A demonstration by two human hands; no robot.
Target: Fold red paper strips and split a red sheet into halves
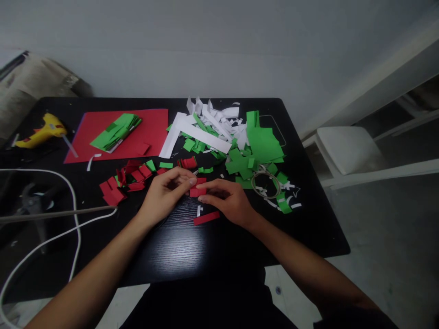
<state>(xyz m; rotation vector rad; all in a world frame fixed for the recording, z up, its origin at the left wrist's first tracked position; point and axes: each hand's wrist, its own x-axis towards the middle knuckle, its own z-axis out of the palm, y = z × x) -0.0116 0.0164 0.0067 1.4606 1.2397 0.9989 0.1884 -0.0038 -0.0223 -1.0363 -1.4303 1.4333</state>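
**Pinched two-handed, easily creased**

Spread on the black table (pixel 178 256), a red paper sheet (pixel 156 132). Right of the sheet and nearer the viewer, pinched between left hand (pixel 168 185) and right hand (pixel 230 198), a red paper piece (pixel 195 192). Could buckle if squeezed unevenly. Long axis unclear behind the hands; crease apparently parallel to the sheet's near edge. Farther from the sheet, a red strip (pixel 206 218), roughly parallel too, easily brushed away.

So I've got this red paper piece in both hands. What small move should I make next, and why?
Perhaps steady the red paper piece with your left hand and press it along its edge with your right hand: they hold it from opposite sides, and the red pieces piled leftward look folded.
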